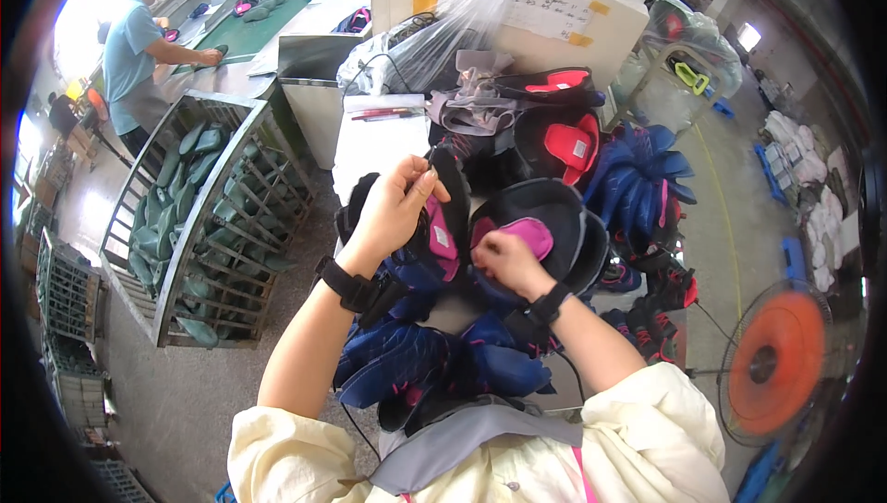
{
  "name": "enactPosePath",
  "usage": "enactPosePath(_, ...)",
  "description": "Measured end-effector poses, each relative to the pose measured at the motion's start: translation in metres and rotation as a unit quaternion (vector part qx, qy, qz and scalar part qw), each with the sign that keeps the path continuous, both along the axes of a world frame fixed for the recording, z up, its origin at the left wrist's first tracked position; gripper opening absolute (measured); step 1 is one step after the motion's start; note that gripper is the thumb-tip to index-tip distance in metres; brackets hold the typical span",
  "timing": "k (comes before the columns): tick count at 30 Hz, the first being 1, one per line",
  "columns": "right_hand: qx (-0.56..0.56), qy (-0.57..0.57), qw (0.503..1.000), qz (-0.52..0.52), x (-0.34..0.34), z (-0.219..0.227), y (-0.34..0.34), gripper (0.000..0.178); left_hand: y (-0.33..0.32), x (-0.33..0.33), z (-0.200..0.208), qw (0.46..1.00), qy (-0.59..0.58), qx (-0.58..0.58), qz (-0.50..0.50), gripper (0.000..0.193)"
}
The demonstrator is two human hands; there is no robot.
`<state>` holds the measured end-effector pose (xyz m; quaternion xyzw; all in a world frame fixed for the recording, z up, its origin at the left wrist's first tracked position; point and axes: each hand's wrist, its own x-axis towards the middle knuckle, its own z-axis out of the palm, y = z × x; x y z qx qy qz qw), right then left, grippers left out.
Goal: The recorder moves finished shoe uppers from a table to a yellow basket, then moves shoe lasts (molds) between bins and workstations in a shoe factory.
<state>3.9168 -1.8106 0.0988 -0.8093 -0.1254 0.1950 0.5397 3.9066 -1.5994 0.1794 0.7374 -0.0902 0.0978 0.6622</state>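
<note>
My left hand (pixel 399 206) pinches the upper tip of a black shoe upper (pixel 450 184) with a pink, white-labelled patch (pixel 443 237) inside. To its right, my right hand (pixel 510 263) is closed, its fingers curled against the pink inner part (pixel 533 237) of another black upper (pixel 557 206). Whether those fingers grip that part or something small is hidden. Several blue uppers (pixel 397 361) lie nested below my hands, near my waist. Black uppers with a red-pink patch (pixel 569 147) are stacked just beyond my right hand.
Fanned blue uppers (pixel 639 180) hang at the right of the bench. Pens (pixel 388 115) rest on white paper (pixel 370 147). A metal cage cart (pixel 166 304) full of green shoe lasts stands left. An orange fan (pixel 774 364) is at right. A co-worker (pixel 134 46) works by the green conveyor (pixel 296 18).
</note>
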Motion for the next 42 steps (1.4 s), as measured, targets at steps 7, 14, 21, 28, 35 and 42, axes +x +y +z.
enactPosePath(7, 0.080, 0.022, 0.986, -0.143, 0.018, 0.037, -0.069, 0.013, 0.012, -0.029, 0.004, 0.992, 0.037, 0.093, 0.082, 0.013)
enactPosePath(14, 0.270, 0.047, 0.899, -0.342, 0.025, 0.021, -0.108, 0.015, -0.015, -0.038, -0.010, 0.981, -0.036, 0.109, 0.154, 0.012)
enactPosePath(21, 0.288, 0.022, 0.920, -0.264, -0.010, 0.049, -0.145, 0.017, -0.083, -0.044, 0.010, 0.997, -0.052, 0.034, 0.045, 0.010)
enactPosePath(28, 0.262, 0.007, 0.941, -0.214, -0.017, 0.056, -0.154, 0.013, -0.082, -0.013, -0.007, 0.968, -0.016, 0.224, 0.111, 0.012)
enactPosePath(35, 0.331, -0.027, 0.912, -0.243, -0.020, 0.059, -0.158, 0.012, -0.209, -0.041, -0.040, 0.911, -0.089, 0.398, -0.059, 0.073)
enactPosePath(42, 0.331, -0.117, 0.922, -0.162, -0.048, 0.101, -0.164, 0.009, -0.233, -0.033, -0.028, 0.903, 0.025, 0.428, -0.036, 0.091)
